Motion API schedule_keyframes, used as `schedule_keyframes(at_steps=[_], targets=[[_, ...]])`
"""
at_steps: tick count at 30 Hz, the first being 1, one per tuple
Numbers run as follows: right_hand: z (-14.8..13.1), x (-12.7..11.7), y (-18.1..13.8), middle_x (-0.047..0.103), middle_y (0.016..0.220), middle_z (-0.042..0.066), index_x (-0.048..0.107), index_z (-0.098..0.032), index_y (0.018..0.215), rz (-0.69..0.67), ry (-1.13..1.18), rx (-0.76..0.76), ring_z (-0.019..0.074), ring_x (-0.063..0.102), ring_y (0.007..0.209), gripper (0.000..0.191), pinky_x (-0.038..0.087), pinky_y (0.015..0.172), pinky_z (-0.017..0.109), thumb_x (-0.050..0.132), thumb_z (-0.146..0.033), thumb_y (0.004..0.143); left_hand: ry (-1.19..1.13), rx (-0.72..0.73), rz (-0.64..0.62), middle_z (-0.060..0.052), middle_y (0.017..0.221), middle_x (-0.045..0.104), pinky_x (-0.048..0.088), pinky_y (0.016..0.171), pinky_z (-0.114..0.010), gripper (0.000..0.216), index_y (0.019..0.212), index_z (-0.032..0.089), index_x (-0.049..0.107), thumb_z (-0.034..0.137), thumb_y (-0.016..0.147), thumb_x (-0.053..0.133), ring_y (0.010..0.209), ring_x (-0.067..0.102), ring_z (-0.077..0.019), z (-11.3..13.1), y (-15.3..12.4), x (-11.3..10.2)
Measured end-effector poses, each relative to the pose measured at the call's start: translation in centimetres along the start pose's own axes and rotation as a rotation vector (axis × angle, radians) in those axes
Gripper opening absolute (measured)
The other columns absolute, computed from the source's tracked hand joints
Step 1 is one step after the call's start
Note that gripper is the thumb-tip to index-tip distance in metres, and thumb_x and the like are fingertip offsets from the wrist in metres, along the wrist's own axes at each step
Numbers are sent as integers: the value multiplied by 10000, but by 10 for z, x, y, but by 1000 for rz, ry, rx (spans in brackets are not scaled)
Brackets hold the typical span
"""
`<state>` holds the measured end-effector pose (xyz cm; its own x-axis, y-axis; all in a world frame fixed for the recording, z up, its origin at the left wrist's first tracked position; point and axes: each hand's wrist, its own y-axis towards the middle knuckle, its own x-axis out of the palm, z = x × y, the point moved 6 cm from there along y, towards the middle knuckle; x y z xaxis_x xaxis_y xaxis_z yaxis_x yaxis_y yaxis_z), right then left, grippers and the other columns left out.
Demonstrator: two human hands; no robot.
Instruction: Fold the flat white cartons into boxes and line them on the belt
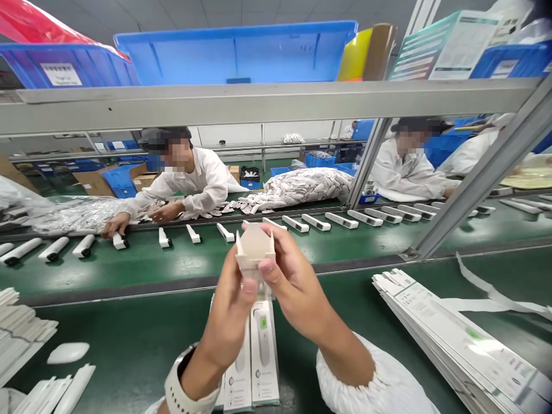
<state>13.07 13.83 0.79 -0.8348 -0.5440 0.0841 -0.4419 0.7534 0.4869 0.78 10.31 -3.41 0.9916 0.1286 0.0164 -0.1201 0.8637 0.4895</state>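
Both my hands are raised over the green bench and grip one small white carton [254, 248], its open end flaps pointing at me. My left hand [233, 307] pinches its lower left side, a pale watch band on that wrist. My right hand [290, 276] wraps the right side with the thumb pressed on the front flap. Under my hands lie two closed printed boxes [252, 356] side by side on the bench.
A fanned stack of flat carton blanks [457, 333] lies to the right, and white trays and parts [26, 339] to the left. White devices [317, 222] ride the green conveyor [172, 264] beyond. Two people in white coats work across it. A metal shelf [259, 103] holds blue bins overhead.
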Motion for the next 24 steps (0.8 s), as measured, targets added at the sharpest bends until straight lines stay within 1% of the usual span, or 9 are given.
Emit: schedule_keyframes(at_steps=[3,5,8,11,14,16,18,20,24], targets=[[-6,21,-14,496,1743,35,507,-347,1573,-76,-104,-13,230,400,1663,430,342,1368,419,557,-502,1175,-278,-59,155,-112,1320,761,617,1099,-465,508,1383,253,685,651,1082,595,1272,740,-313,14,-11,3],[-8,29,-21,523,1714,25,538,-348,1526,-34,-163,-34,218,366,1674,340,295,1392,448,494,-439,1200,-302,-123,242,-63,1085,770,644,1023,-423,400,1224,225,741,580,1052,671,1073,770,-265,20,-15,5],[-10,34,-25,660,1539,33,598,-343,1434,49,-203,-100,247,554,1512,275,397,1316,503,500,-304,1180,-295,-199,300,1,859,681,668,876,-375,263,1145,223,733,456,1049,661,839,726,-207,21,-20,7],[-12,30,-23,709,1413,30,594,-349,1412,132,-176,-158,243,681,1310,386,536,1156,466,614,-163,1074,-261,-186,326,-23,1038,724,669,829,-353,302,1343,287,632,476,1109,607,923,760,-211,14,-26,10],[-15,24,-21,703,1375,36,582,-329,1363,211,-67,-185,223,675,1317,475,554,1144,430,608,-44,984,-176,140,297,-72,1335,701,674,929,-389,472,1499,377,509,570,1092,651,1104,781,-228,19,-27,10],[-17,18,-20,676,1388,43,577,-317,1327,281,20,-177,209,665,1337,469,548,1169,425,561,-13,970,-58,432,224,-106,1437,663,667,980,-398,548,1537,365,516,485,1055,748,1227,752,-247,28,-27,10],[-17,11,-20,637,1426,39,555,-327,1323,315,129,-138,205,659,1352,467,553,1166,425,538,-12,979,109,623,170,-137,1476,655,656,984,-374,571,1559,311,560,315,1038,792,1327,702,-259,36,-25,8],[-18,8,-17,618,1478,37,532,-345,1370,191,266,-58,215,645,1391,450,551,1169,426,572,-67,1019,249,700,117,-146,1431,694,637,996,-377,482,1506,255,644,230,1043,773,1333,685,-263,43,-20,3],[-23,11,-12,643,1541,102,561,-285,1558,-340,311,123,286,640,1419,470,530,1191,461,638,-437,1121,197,628,-1,-112,1213,767,613,942,-365,243,1248,222,760,369,1055,767,1196,718,-260,60,-8,-13]])
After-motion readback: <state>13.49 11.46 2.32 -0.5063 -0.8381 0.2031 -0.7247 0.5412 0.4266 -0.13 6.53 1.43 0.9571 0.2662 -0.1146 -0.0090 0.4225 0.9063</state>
